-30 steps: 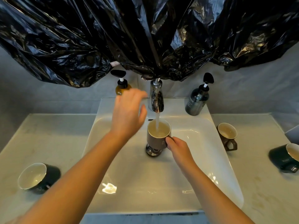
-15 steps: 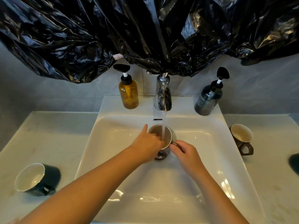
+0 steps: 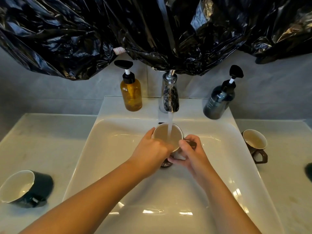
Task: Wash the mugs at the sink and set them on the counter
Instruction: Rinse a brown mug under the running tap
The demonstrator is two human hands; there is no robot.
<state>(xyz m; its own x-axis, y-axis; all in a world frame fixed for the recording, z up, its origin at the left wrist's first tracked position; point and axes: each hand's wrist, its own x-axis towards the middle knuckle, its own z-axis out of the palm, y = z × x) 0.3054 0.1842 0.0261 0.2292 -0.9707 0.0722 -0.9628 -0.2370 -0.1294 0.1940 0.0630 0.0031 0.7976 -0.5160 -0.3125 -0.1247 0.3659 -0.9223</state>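
A brown mug (image 3: 163, 133) with a cream inside stands tilted in the white sink (image 3: 108, 149) under the running tap (image 3: 169, 95); water streams into it. My left hand (image 3: 152, 149) wraps round its left side, fingers reaching over the rim. My right hand (image 3: 189, 152) grips the mug at its handle on the right. A second brown mug (image 3: 255, 142) lies on the right counter. A dark green mug (image 3: 25, 188) lies on its side on the left counter. A dark edge of another mug (image 3: 309, 171) shows at the far right.
An amber pump bottle (image 3: 130, 93) stands left of the tap and a dark blue pump bottle (image 3: 219, 100) right of it, both on the sink's back ledge. Black plastic sheeting (image 3: 152, 31) hangs low over the tap. Pale counter (image 3: 50, 141) flanks the sink.
My left hand came down from near the amber bottle and took hold of the mug's left side. The view shifted closer and leftward; the far-right green mug slid nearly out of frame.
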